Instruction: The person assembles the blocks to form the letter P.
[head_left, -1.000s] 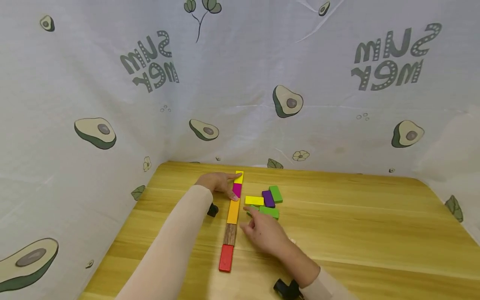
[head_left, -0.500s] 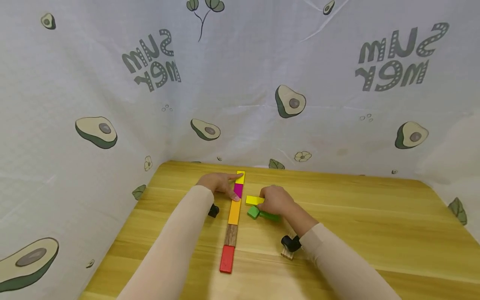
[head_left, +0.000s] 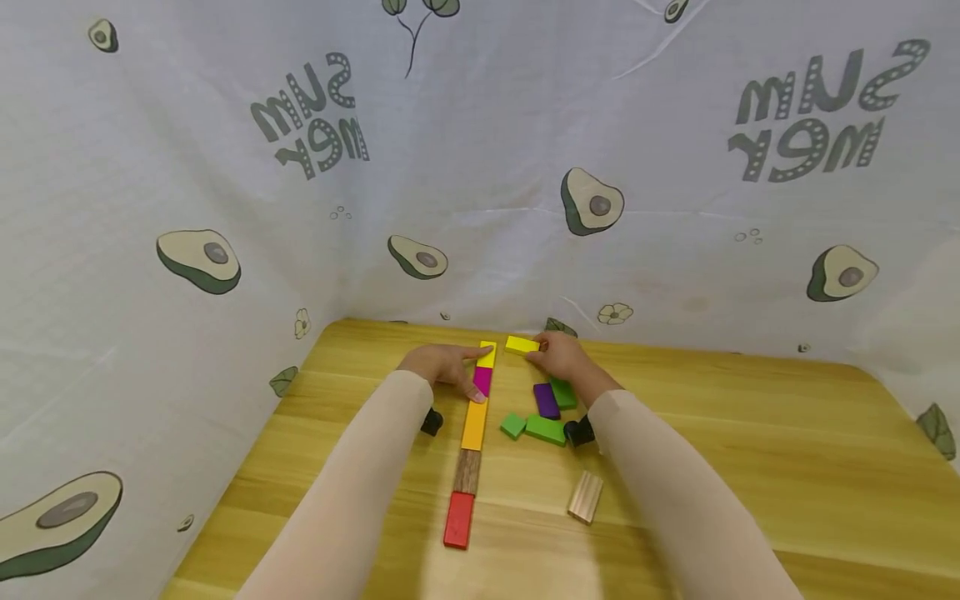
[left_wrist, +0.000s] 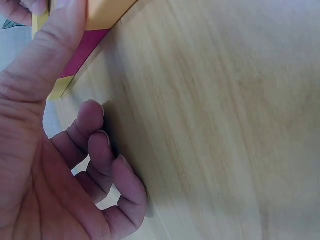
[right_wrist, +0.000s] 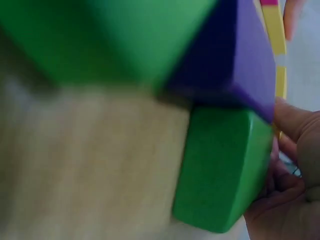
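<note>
A straight row of blocks runs away from me in the head view: red (head_left: pixel 459 521), brown wood-grain (head_left: pixel 467 472), orange (head_left: pixel 474 425), magenta (head_left: pixel 482 382) and yellow (head_left: pixel 487 353) at the far end. My left hand (head_left: pixel 442 365) rests on the row from its left side, index finger stretched to the end yellow block and thumb by the magenta-orange joint. In the left wrist view its other fingers (left_wrist: pixel 127 185) bend down to the tabletop. Just right of the row's far end, my right hand (head_left: pixel 561 358) pinches another yellow block (head_left: pixel 521 345) by its right end.
Right of the row lie a purple block (head_left: pixel 547 401), a green block (head_left: pixel 564 393) partly under my right wrist, a lighter green one (head_left: pixel 546 429) and a small green piece (head_left: pixel 513 426). A pale wooden block (head_left: pixel 585 497) sits nearer me. A printed cloth (head_left: pixel 495 167) hangs behind the table.
My right hand came from beside the orange block to the loose yellow block, gripped it and carried it away from me toward the row's far end. My left hand stays in place.
</note>
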